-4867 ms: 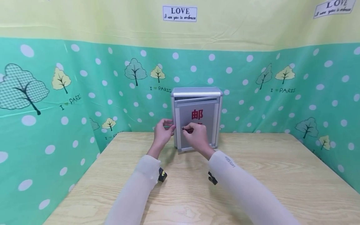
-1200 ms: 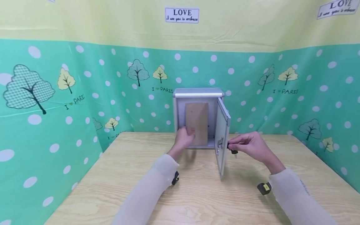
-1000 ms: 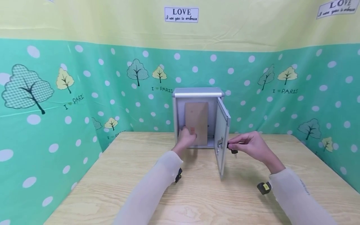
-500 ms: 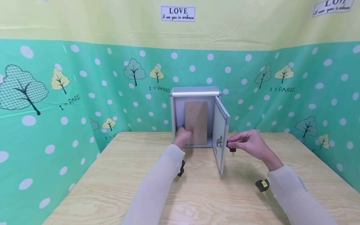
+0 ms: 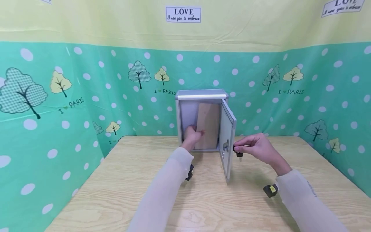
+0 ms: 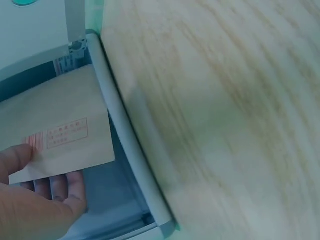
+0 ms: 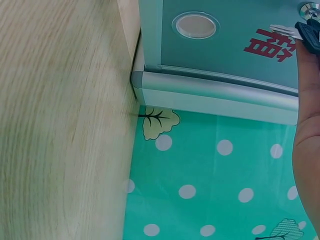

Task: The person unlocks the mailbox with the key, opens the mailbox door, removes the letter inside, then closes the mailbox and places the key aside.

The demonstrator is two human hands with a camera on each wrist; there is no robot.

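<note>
A silver metal mailbox (image 5: pixel 202 94) stands upright at the back of the table, its door (image 5: pixel 229 129) swung out to the right. Inside it a brown paper envelope (image 5: pixel 209 125) leans to the right. My left hand (image 5: pixel 192 136) reaches in and pinches the envelope's edge; the left wrist view shows the thumb on the side with the red printing (image 6: pixel 67 132) and the fingers behind. My right hand (image 5: pixel 262 149) holds a black-headed key (image 7: pixel 311 36) at the lock (image 7: pixel 310 10) on the door's outer face. A second key (image 7: pixel 286 31) hangs beside it.
The wooden table (image 5: pixel 116 193) carries the mailbox. A green and yellow patterned curtain (image 5: pixel 249 77) surrounds the table's back and sides. The open door juts toward me between my two hands. Each wrist wears a small black camera (image 5: pixel 270 190).
The mailbox door, nearly closed at first, has swung wide to the right. My left hand has gone inside and taken hold of the envelope, which has shifted right and tilted. My right hand stays at the key.
</note>
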